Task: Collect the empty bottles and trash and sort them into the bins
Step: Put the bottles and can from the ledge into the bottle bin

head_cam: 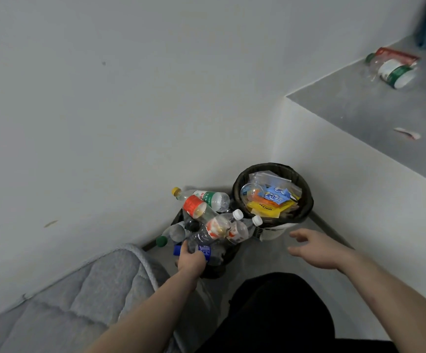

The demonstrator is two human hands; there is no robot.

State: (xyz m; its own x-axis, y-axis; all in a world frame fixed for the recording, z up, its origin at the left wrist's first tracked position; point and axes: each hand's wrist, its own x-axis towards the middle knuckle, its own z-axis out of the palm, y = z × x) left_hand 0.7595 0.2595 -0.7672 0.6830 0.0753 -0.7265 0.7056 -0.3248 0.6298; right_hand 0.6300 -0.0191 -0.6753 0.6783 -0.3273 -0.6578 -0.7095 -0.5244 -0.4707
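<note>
Left hand (190, 259) grips a crushed bottle (207, 252) at the near rim of the overfull bottle bin (228, 258), about eight bottles heaped; right hand (317, 248) hovers open, holding nothing, beside the wrapper-filled trash bin (273, 169). Two bins stand in the floor corner. Likely next: fetch one bottle (391, 72) and one scrap (408, 133) off the ledge (359, 115)
</note>
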